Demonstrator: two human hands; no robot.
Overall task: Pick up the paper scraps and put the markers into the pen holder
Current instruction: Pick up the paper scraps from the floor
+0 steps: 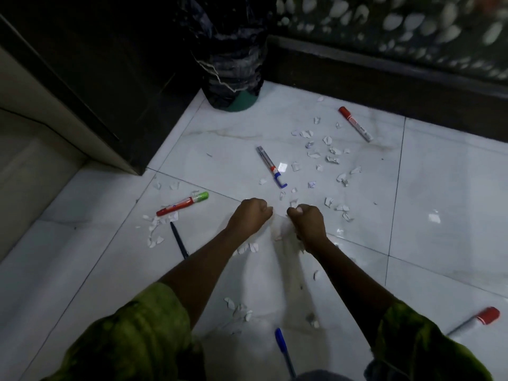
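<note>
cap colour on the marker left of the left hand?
Green cap on a red-bodied marker, clearest in the head view.

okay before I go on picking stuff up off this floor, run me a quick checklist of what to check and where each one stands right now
1. Left hand free to grasp: cannot tell, fist closed, contents hidden.
2. Right hand free: cannot tell, closed, with what may be paper at the fingers.
3. Paper scraps cleared: not ok, many on the floor tiles.
4. Markers collected: not ok; green-capped marker, blue-capped marker and two red-capped ones lie loose.
5. Pen holder located: cannot tell, none in view.
6. Bin within sight: ok.
</note>
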